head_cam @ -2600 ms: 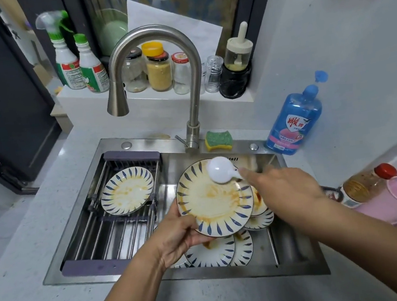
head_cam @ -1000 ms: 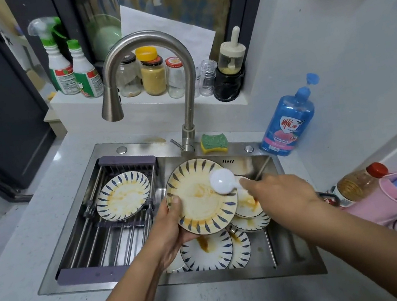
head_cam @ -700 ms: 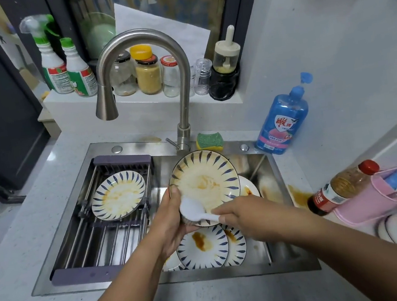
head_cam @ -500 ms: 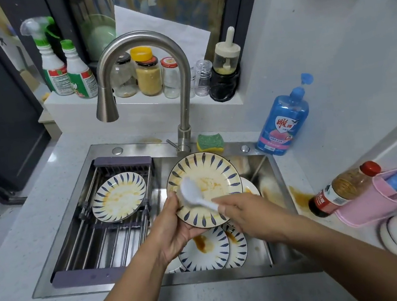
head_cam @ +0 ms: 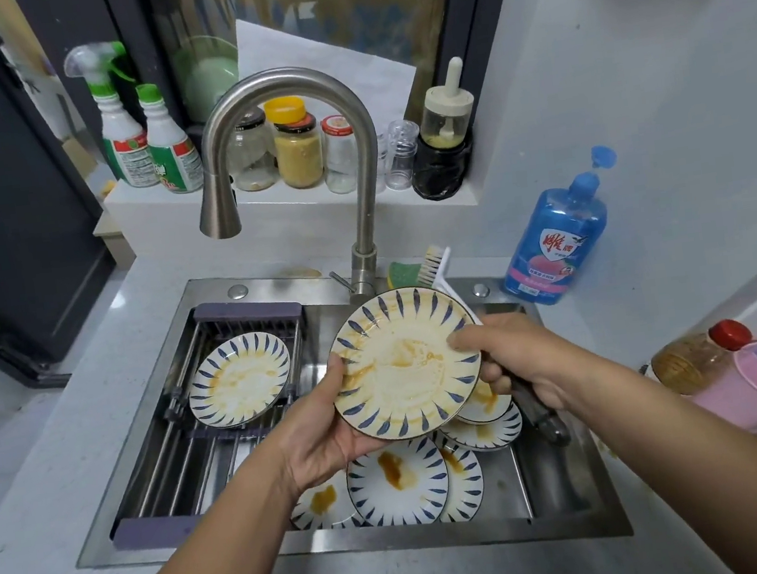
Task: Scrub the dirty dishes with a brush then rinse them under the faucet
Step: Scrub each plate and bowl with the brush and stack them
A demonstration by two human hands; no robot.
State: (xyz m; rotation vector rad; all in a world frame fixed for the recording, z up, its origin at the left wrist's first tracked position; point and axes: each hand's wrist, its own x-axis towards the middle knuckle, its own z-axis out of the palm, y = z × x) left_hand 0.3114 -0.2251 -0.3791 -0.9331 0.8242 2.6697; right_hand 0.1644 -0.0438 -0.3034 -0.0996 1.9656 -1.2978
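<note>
Over the steel sink [head_cam: 271, 283], set in a pale speckled desk [head_cam: 55, 469], the left grip [head_cam: 319, 437] holds a stained plate [head_cam: 406, 369]; the right grip [head_cam: 519, 360] clasps the brush [head_cam: 433, 261].

Up on the white ledge [head_cam: 157, 209], a trigger spray bottle [head_cam: 120, 142] and a green-capped bottle [head_cam: 172, 154] stand side by side at the left end. Next along comes a dark-lidded jar [head_cam: 251, 159], a yellow-lidded jar [head_cam: 299, 153] of yellowish powder, a red-lidded jar [head_cam: 340, 158], a small clear tumbler [head_cam: 403, 155] and a black-based dispenser [head_cam: 444, 135] with a cream plunger. Down on the pale counter [head_cam: 55, 469], a blue pump bottle [head_cam: 557, 241] stands upright by the wall with a green-and-yellow sponge [head_cam: 406, 274] to its left, and at far right a red-capped brown bottle [head_cam: 695, 357] lies on its side just beside a pink basket [head_cam: 751, 389].
</note>
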